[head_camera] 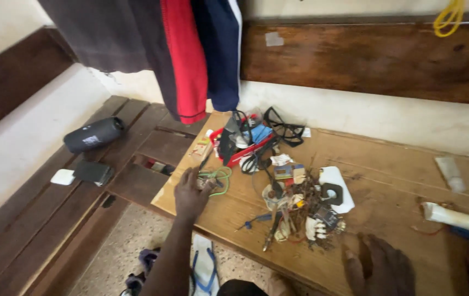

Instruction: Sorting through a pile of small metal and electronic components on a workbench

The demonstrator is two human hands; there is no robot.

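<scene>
My left hand (191,193) reaches out over the left end of a wooden table (387,197), with its fingers closed on a small coil of green wire (218,178). Near the table's front edge my right hand (379,266) lies flat on the wood with fingers spread, holding nothing. Between the hands sits a heap of electronic scraps, wires and small parts (300,211). A blue-handled tool (255,220) lies in front of the heap.
A red tray (244,143) full of cables and parts stands at the table's back left. A black cylindrical speaker (93,134), a dark wallet (93,172) and a white adapter (62,176) lie on the bench to the left. Clothes (185,49) hang above. White tubes (456,216) at right.
</scene>
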